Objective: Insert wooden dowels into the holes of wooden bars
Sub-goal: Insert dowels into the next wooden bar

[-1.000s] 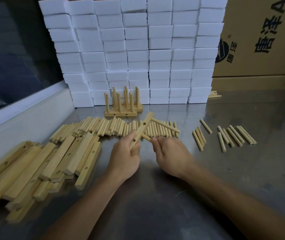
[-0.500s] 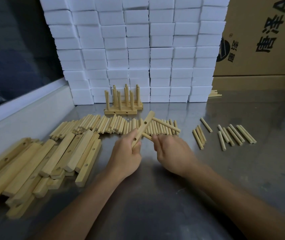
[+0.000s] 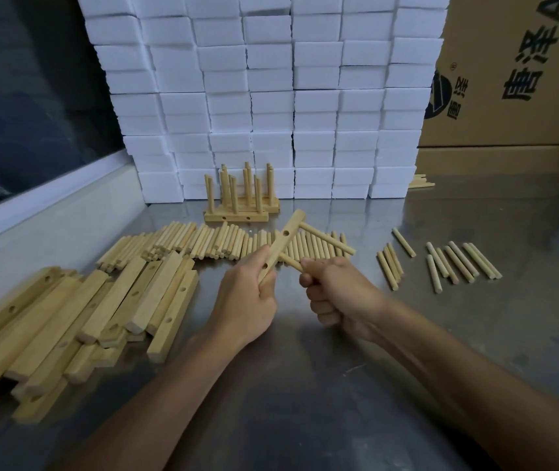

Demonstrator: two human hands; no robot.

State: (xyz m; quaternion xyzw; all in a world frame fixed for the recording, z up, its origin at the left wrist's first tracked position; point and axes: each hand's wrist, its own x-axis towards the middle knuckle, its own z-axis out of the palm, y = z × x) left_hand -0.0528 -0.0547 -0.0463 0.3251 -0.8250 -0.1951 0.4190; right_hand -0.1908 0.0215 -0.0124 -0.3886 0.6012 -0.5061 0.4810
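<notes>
The left hand (image 3: pixel 246 300) is gripping the lower end of a wooden bar (image 3: pixel 281 243), with the fingers curled round it and the thumb lying along its near face. The bar is being held above the steel table (image 3: pixel 305 385), tilted up and away to the right. One dowel (image 3: pixel 327 237) is sitting in the bar's upper hole and projecting to the right. Two further holes are showing on the bar's face, one at mid-length and one just above the left thumb.

The right hand (image 3: pixel 336 297) is closing into a fist round a second dowel (image 3: pixel 290 261), whose free end is meeting the bar's right side between those two holes. How deep that end is seated cannot be told.

Behind the hands, a row of loose dowels (image 3: pixel 203 241) is lying flat on the table. A smaller group of dowels (image 3: pixel 458 263) is lying well apart to the right. A pile of bars (image 3: pixel 77 317) is resting to the left. Finished assemblies (image 3: pixel 240 198) with upright dowels are standing near stacked white blocks (image 3: pixel 271 96). A cardboard box (image 3: pixel 516 69) is standing at the back right.
</notes>
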